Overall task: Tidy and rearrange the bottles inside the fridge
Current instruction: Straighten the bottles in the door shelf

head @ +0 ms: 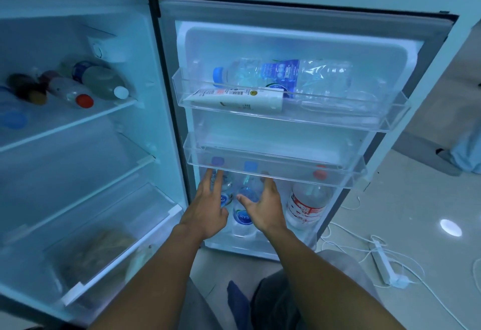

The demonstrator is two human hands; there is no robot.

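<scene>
The fridge stands open. In the bottom door rack are three upright bottles: a blue-capped one at the left, a blue-capped one with a blue label in the middle, and a red-capped, red-labelled one at the right. My left hand lies with spread fingers against the left bottle. My right hand is open, thumb touching the middle bottle, fingers not closed around it. A large water bottle and a white tube lie in the top door rack. Several bottles lie on the upper inside shelf.
The middle door rack overhangs the lower bottles' caps. A clear crisper drawer with a bag of food sits low in the fridge. A white power strip and cables lie on the floor at the right. My knees are below.
</scene>
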